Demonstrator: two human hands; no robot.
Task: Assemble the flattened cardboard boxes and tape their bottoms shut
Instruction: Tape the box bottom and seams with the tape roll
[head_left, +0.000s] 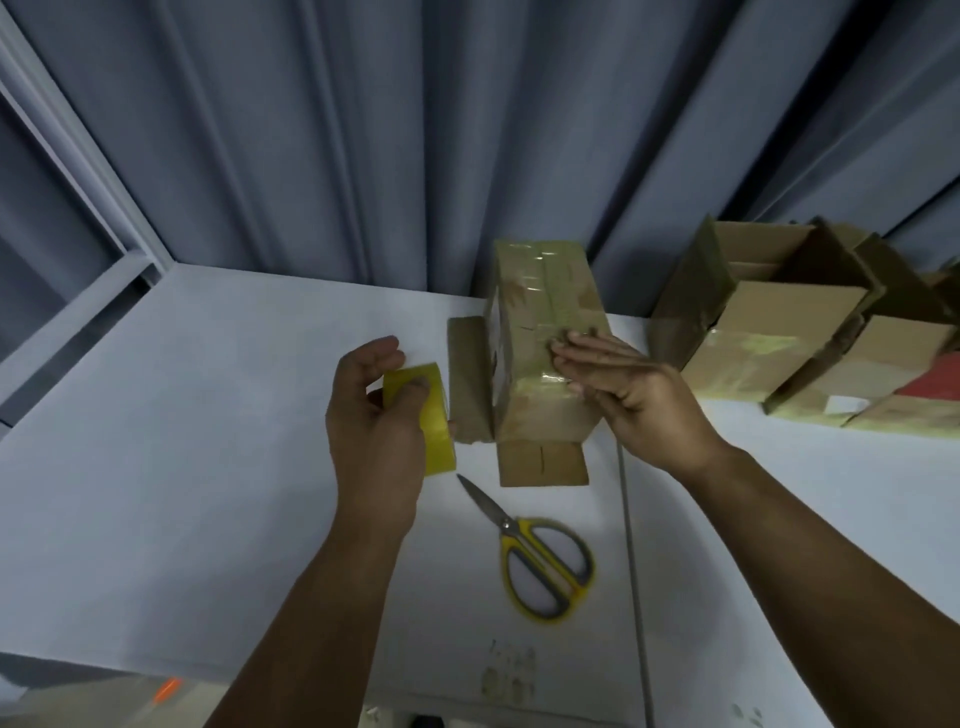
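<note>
Cardboard box (540, 322) stands near the back middle of the white table (182, 467) in the head view. Its upward face is closed and covered with strips of glossy tape. One brown flap (470, 384) lies spread on the table to its left and another flap (543, 462) on the near side.

The right hand (639, 395) is flat and open, its straight fingers (582, 353) pressing on the taped top at the box's near right edge. The left hand (374, 431) grips a yellow tape roll (434, 431) just left of the box, with thumb and fingers curled round it.

Scissors (540, 561) with yellow and grey handles lie on the table nearer the person, blades closed and pointing toward the tape roll. A thin grey cord (631, 545) runs across the table just right of them. A cluster of other cardboard boxes (789, 338), some showing tape, sits at the back right. A grey-blue curtain (363, 130) hangs behind the table.
</note>
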